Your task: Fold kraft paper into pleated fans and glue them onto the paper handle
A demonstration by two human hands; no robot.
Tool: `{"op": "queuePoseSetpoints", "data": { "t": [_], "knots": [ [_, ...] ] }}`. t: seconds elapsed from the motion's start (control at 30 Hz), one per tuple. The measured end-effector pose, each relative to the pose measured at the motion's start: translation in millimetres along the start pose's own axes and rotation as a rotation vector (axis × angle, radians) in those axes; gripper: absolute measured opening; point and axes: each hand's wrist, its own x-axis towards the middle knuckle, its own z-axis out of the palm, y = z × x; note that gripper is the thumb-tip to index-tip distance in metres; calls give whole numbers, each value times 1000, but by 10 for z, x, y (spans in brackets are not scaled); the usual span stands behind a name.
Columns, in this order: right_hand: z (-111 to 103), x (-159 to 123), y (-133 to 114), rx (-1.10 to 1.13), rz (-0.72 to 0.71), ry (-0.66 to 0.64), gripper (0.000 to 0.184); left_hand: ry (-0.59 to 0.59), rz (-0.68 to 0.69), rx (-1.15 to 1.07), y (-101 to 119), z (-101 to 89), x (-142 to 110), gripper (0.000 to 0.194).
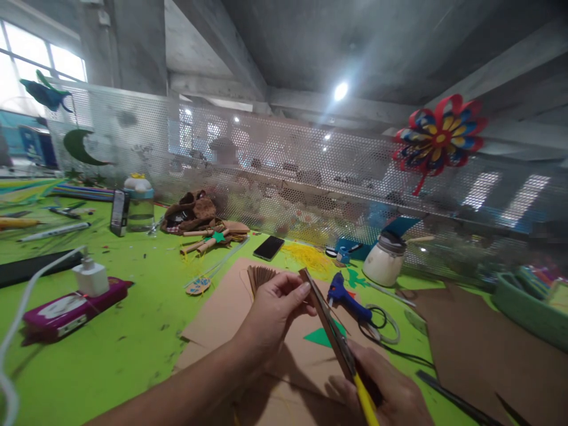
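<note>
My left hand (277,305) is closed, thumb and fingers pinching the upper end of a folded strip of brown paper (323,316). In my right hand (384,381) is a pair of scissors (364,397) with a yellow handle; the blades lie along the strip, and I cannot tell how far apart they are. Behind my left fingers shows a pleated or fringed piece of brown paper (261,276), partly hidden. Under both hands lie sheets of brown paper (222,302) and a green paper piece (326,336).
A blue glue gun (348,299) with its cord lies to the right. Beyond are a phone (268,248), yellow shreds (306,255) and a white jar (385,260). A purple power strip (75,307) sits left, a green basket (528,305) right. A perforated screen (284,171) stands behind.
</note>
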Motion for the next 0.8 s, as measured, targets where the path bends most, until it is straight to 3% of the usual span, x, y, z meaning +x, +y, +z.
{"op": "queuePoseSetpoints", "data": {
  "t": [0.13,0.5,0.8],
  "knots": [
    [-1,-13,22,-1,4,-40,37,-16,5,0,-7,-14,8,12],
    [-4,15,-11,54,23,-4,36,-156,16,9,-108,-59,12,7],
    [-123,74,1,-12,-72,-92,32,-127,-17,40,-96,-47,1,10]
  ]
}}
